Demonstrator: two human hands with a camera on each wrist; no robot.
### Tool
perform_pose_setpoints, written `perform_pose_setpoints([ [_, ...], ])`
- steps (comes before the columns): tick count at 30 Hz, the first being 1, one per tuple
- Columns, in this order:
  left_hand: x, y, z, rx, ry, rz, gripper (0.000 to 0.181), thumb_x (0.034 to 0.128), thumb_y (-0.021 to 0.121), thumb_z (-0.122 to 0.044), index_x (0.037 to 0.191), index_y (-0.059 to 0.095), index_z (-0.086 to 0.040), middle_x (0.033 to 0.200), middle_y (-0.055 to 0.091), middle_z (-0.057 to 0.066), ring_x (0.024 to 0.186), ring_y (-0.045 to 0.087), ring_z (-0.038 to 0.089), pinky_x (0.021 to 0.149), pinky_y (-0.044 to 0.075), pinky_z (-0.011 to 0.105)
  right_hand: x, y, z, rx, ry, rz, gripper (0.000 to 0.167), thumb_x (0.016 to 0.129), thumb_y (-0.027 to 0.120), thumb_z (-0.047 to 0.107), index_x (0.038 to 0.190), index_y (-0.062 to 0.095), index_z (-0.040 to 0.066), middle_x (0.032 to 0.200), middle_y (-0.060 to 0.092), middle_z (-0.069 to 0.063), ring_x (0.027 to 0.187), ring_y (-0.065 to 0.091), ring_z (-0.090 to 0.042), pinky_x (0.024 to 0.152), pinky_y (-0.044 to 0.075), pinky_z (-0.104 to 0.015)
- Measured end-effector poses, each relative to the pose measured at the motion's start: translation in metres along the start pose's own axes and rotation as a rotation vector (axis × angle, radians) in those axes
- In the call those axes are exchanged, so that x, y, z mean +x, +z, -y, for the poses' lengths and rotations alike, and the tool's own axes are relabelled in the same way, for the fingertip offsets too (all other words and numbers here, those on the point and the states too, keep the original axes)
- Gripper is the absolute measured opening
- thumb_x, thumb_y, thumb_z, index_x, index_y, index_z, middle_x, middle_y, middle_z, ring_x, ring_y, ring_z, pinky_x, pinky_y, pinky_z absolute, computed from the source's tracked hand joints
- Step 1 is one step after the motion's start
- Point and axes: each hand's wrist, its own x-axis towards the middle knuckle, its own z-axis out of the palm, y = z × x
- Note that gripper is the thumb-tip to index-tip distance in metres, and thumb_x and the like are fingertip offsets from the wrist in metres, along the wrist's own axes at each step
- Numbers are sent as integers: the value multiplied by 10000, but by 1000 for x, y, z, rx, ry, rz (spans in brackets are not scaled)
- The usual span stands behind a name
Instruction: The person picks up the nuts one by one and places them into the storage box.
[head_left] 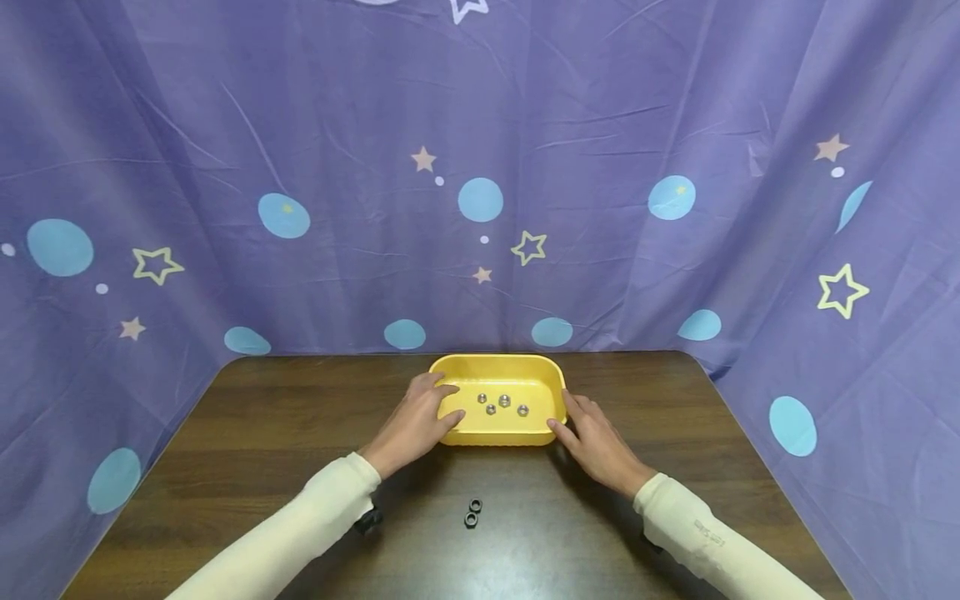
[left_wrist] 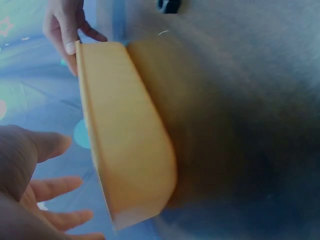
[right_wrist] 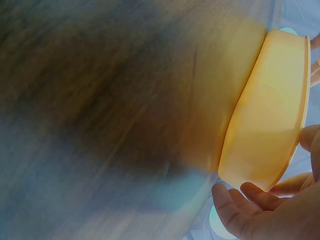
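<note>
A yellow tray (head_left: 495, 438) (left_wrist: 125, 135) (right_wrist: 265, 110) stands near the back of the table, holding several silver nuts (head_left: 504, 401). My left hand (head_left: 415, 421) (left_wrist: 30, 185) is over its left end; the left wrist view shows the fingers spread and fairly straight, with nothing held. At the opposite end my right hand (head_left: 600, 443) (right_wrist: 270, 205) grips the tray, thumb at the rim and fingers curled against the outer wall. The left wrist view also shows the right hand (left_wrist: 65, 22) at the far rim.
Two dark nuts (head_left: 471, 520) lie close together on the brown wooden table (head_left: 300, 417), in front of the tray. A purple curtain (head_left: 345, 167) with stars and blue dots hangs directly behind the table's back edge and along both sides.
</note>
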Motion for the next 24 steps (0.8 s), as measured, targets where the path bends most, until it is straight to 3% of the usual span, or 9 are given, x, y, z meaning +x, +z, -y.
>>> perform_pose_setpoints([
  [8, -13, 16, 10, -88, -99, -40, 489, 999, 800, -162, 1403, 669, 81, 1601, 471, 379, 1514, 422, 547, 1259, 353, 634, 0, 0, 0, 1, 5, 2, 738, 1140, 625, 382, 1676, 366, -54, 1600, 525, -269, 1467, 519, -419, 1220, 425, -604],
  [17, -19, 22, 15, -161, -159, -44, 746, 1042, 744, -173, 1629, 384, 117, 1704, 281, 388, 1550, 366, 561, 1267, 329, 649, -1, 2, -2, 10, -11, -27, 724, 1140, 628, 368, 1675, 374, -50, 1581, 541, -267, 1446, 533, -411, 1208, 438, -600],
  [24, -22, 24, 16, -167, -186, -27, 762, 1063, 717, -194, 1641, 340, 129, 1629, 403, 358, 1487, 456, 502, 1250, 371, 618, -1, 4, -2, -1, -5, -52, 694, 1135, 638, 356, 1650, 423, -55, 1558, 553, -275, 1434, 538, -429, 1206, 434, -613],
])
